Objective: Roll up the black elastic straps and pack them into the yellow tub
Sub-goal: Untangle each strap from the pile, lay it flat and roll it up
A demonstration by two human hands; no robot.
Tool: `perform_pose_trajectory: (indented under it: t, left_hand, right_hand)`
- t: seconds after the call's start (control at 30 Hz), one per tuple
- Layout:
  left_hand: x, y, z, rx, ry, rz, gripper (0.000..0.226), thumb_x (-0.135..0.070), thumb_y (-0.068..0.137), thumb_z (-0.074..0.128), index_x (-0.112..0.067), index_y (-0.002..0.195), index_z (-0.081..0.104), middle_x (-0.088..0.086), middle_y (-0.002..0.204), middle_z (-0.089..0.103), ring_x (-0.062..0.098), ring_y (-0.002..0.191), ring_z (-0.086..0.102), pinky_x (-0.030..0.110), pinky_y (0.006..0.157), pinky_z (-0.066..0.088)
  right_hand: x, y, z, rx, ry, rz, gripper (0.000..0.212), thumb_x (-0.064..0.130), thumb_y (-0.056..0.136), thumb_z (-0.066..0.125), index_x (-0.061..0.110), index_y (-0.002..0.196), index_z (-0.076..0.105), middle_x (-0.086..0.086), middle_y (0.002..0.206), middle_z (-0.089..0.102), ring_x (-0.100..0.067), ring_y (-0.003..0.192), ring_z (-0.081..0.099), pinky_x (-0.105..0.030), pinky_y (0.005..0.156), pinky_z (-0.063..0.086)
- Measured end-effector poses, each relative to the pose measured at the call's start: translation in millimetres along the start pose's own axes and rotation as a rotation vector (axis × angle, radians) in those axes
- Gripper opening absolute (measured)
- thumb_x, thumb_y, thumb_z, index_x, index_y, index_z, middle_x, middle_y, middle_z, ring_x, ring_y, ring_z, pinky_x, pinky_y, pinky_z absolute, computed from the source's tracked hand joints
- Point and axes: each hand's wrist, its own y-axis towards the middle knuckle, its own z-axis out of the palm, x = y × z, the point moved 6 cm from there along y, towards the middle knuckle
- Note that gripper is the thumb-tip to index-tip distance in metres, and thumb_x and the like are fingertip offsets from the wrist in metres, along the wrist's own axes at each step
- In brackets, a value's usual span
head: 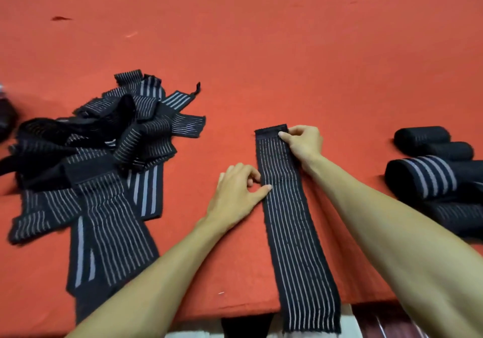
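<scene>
Two hands ready a flat, pale-striped black elastic strap [292, 220] on a red felt tabletop [261, 50]: right hand [303, 141] pinches its far end, apparently to start rolling; left hand [235, 194] pinches its left edge to hold it straight. Rolled black straps [431, 178] wait to its right; yellow tub unseen.

I work at a wide flat table covered in red felt-like cloth [261, 37], which fills nearly the whole view. To my left lies a loose heap of unrolled black elastic straps with pale stripes [104, 154]; to my right, a group of rolled black straps [431, 170] lies close together. One flat black striped strap [292, 220] lies straight before me, its near end hanging over the table's edge. Many like items, unrolled on one side and rolled on the other, on a cloth-covered bench: a workshop packing station.
</scene>
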Motion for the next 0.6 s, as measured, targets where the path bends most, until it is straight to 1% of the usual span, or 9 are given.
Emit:
perform_pose_trajectory:
  t: [0.07,0.1,0.17,0.2,0.27,0.33,0.43,0.5,0.6]
  left_hand:
    - [0.1,-0.3,-1.2,-0.006,-0.016,-0.004,0.022,-0.041,0.082,0.071,-0.032,0.088,0.051,-0.016,0.081,0.046,0.006,0.082,0.044,0.026,0.074,0.025]
    - [0.0,-1.3,-0.8,-0.01,-0.033,-0.009,0.022,-0.039,0.082,0.071,-0.032,0.09,0.052,-0.015,0.083,0.048,0.006,0.082,0.045,0.027,0.076,0.029]
    - [1.0,-6.9,-3.2,-0.01,-0.102,-0.003,0.022,-0.031,0.082,0.072,-0.03,0.094,0.053,-0.013,0.086,0.051,0.008,0.082,0.047,0.031,0.082,0.039]
    - [3.6,-10.3,-7.7,0.009,-0.145,-0.013,0.023,-0.026,0.083,0.071,-0.028,0.098,0.054,-0.01,0.089,0.052,0.009,0.085,0.049,0.032,0.085,0.042]
    - [10.3,-19.7,-21.9,0.069,-0.201,-0.023,0.024,-0.016,0.085,0.068,-0.021,0.106,0.057,-0.004,0.098,0.055,0.01,0.09,0.053,0.024,0.09,0.043]
    - [21.7,-32.5,-51.0,0.044,-0.198,-0.039,0.023,-0.009,0.087,0.065,-0.017,0.108,0.059,0.0,0.102,0.057,0.007,0.091,0.055,0.009,0.085,0.039]
    - [44.3,-54.4,-101.3,-0.077,-0.201,-0.145,0.018,-0.006,0.088,0.061,-0.021,0.099,0.062,-0.002,0.099,0.06,0.006,0.087,0.056,0.004,0.078,0.038]
    - [63.7,-70.1,-129.2,-0.128,-0.218,-0.237,0.018,-0.006,0.089,0.06,-0.022,0.094,0.065,-0.005,0.097,0.063,0.006,0.086,0.057,0.007,0.076,0.039]
    - [96.8,-96.4,-167.1,-0.253,-0.168,-0.339,0.021,-0.003,0.087,0.059,-0.024,0.088,0.065,-0.005,0.094,0.064,0.008,0.082,0.057,0.012,0.076,0.042]
  right_hand:
    - [6.8,-2.1,3.5,-0.033,-0.126,-0.048,0.02,0.025,0.081,0.076,0.013,0.097,0.074,-0.003,0.101,0.071,-0.017,0.1,0.062,-0.026,0.09,0.047]
    - [10.3,-4.8,3.2,-0.042,-0.158,-0.063,0.023,0.022,0.081,0.076,0.011,0.101,0.072,-0.005,0.106,0.067,-0.017,0.102,0.06,-0.023,0.088,0.043]
    - [17.5,-14.0,-2.5,-0.094,-0.187,-0.085,0.028,0.016,0.083,0.074,0.012,0.108,0.064,-0.006,0.116,0.051,-0.016,0.1,0.052,-0.015,0.083,0.034]
    - [20.5,-18.5,-6.3,-0.128,-0.197,-0.093,0.029,0.012,0.084,0.071,0.012,0.111,0.06,-0.007,0.119,0.044,-0.017,0.102,0.048,-0.015,0.081,0.03]
    - [27.6,-28.7,-10.8,-0.165,-0.235,-0.146,0.03,0.003,0.084,0.061,0.012,0.113,0.058,-0.011,0.122,0.042,-0.021,0.107,0.046,-0.018,0.08,0.028]
    - [43.1,-44.9,-2.2,-0.123,-0.266,-0.256,0.033,-0.002,0.082,0.052,0.012,0.111,0.06,-0.013,0.117,0.048,-0.019,0.1,0.048,-0.016,0.077,0.027]
    - [67.7,-79.0,34.0,0.032,-0.301,-0.411,0.025,0.0,0.081,0.057,0.012,0.1,0.068,-0.008,0.095,0.064,-0.019,0.088,0.057,-0.019,0.074,0.032]
    - [81.0,-108.7,69.5,0.235,-0.272,-0.431,0.017,0.006,0.083,0.063,0.016,0.095,0.07,-0.001,0.083,0.065,-0.014,0.077,0.057,-0.02,0.071,0.036]
    - [93.1,-153.4,122.9,0.533,-0.271,-0.442,0.01,0.01,0.085,0.068,0.019,0.087,0.069,0.002,0.081,0.066,-0.009,0.072,0.057,-0.026,0.072,0.045]
